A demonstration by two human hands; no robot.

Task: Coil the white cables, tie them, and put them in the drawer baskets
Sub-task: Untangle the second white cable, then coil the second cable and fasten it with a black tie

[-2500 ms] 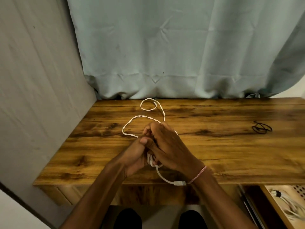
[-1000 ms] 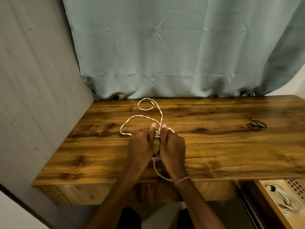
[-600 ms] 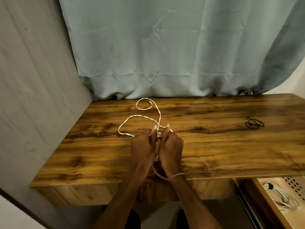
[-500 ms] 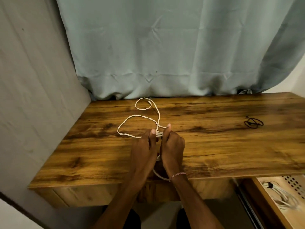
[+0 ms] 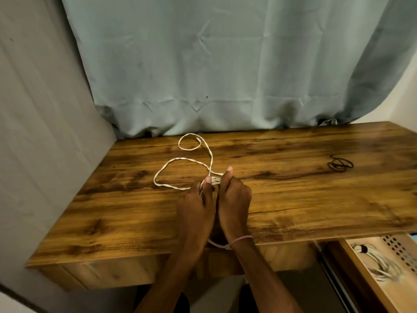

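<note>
Your fingertips (image 5: 208, 180) pinch the thin white braided cable (image 5: 180, 159) at frame centre.
Your left hand (image 5: 195, 206) and right hand (image 5: 233, 199) curl round its gathered strands, side by side over the brown wooden desk (image 5: 304, 199). Its loose loops lie just above them; small black ties (image 5: 339, 164) lie well apart, right.

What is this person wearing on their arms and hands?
Both forearms are bare, with no sleeves in view. Neither the left hand nor the right hand has a glove or a visible ring. The only item is a thin twisted pink-and-white thread band around the right wrist.
</note>
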